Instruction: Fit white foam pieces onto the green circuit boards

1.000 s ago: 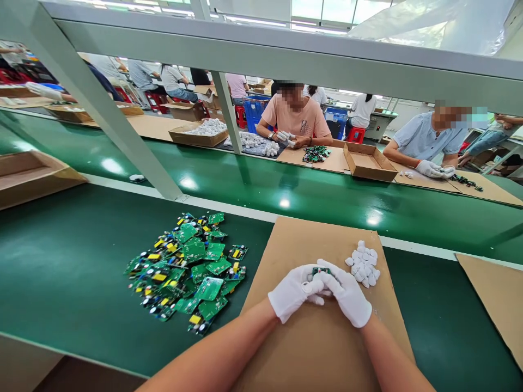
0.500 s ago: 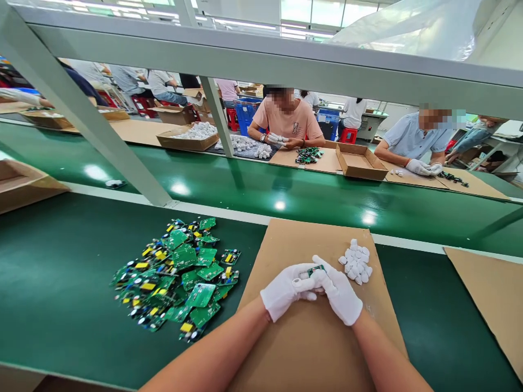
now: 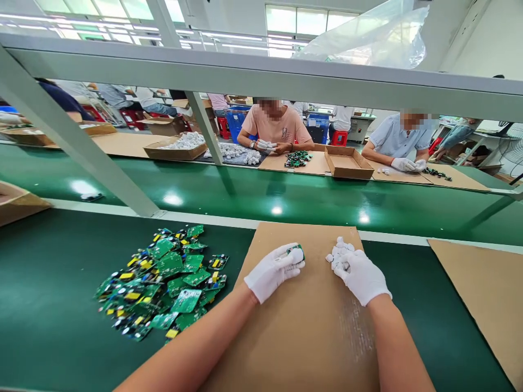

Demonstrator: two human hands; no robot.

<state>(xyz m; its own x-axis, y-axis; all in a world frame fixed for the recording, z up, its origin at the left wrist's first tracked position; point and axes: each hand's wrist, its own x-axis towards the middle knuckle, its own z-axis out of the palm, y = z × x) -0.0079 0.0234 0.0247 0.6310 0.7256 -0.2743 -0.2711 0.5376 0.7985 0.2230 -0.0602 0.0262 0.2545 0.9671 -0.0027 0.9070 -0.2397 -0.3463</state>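
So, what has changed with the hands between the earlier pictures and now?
The right hand has let go of the circuit board and moved right, to the heap of white pieces; whether it grips one is unclear. The left hand still holds the board. The pile of boards stays on the green tabletop, and the heap on the cardboard.

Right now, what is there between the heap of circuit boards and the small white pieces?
In the head view: a strip of dark green table, then the cardboard sheet, with the left hand over it, holding a green board.
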